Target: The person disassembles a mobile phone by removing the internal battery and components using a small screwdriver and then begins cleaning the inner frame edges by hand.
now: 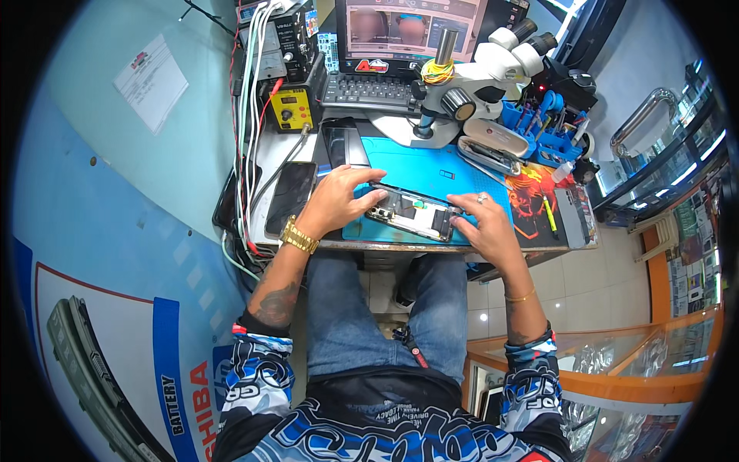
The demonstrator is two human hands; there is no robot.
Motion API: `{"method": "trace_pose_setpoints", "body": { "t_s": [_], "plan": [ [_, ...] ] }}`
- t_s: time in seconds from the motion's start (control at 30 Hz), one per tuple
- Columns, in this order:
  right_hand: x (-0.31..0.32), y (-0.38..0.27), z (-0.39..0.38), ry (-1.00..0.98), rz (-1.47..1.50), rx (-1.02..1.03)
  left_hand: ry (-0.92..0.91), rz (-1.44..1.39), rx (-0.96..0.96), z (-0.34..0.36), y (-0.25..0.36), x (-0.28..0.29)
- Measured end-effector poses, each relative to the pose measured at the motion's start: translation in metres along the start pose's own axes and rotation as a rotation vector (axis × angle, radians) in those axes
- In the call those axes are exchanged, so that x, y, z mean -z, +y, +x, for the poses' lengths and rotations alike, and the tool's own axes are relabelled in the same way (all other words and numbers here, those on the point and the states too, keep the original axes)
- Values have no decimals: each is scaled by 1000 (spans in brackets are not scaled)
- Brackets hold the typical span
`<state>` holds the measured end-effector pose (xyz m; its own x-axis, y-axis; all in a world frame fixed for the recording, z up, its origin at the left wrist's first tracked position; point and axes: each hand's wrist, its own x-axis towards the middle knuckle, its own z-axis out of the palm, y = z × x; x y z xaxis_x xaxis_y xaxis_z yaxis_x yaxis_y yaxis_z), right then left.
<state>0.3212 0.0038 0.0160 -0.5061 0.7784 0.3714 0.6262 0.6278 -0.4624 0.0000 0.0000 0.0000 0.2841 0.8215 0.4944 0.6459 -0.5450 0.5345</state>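
Observation:
An opened smartphone (pixel 425 222) with its inner parts bare lies lengthwise between my hands, over the front part of a blue work mat (pixel 396 158). A small green spot and a pale panel show inside its frame. My left hand (pixel 340 197), with a gold watch at the wrist, grips the phone's left end between thumb and fingers. At the right end, my right hand (pixel 488 225), wearing a ring, pinches the frame between thumb and forefinger. Whether the phone rests on the mat or is slightly lifted, I cannot tell.
Dark phones (pixel 293 192) lie left of the mat. Behind it stand a microscope (pixel 462 96), a keyboard (pixel 369 92) and a yellow-fronted soldering station (pixel 292 108). An open case (pixel 496 145), a blue tool holder (pixel 556 146) and a yellow pen-like tool (pixel 550 214) are at the right.

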Motion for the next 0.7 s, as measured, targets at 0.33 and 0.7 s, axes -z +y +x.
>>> {"method": "trace_pose_setpoints", "body": {
  "t_s": [0.33,0.7],
  "plan": [
    [11,-5,9,-127,63,8,243,115,45,-24,20,0],
    [-7,-11,11,-287,-183,23,228,-416,485,-101,100,-41]
  ]
}}
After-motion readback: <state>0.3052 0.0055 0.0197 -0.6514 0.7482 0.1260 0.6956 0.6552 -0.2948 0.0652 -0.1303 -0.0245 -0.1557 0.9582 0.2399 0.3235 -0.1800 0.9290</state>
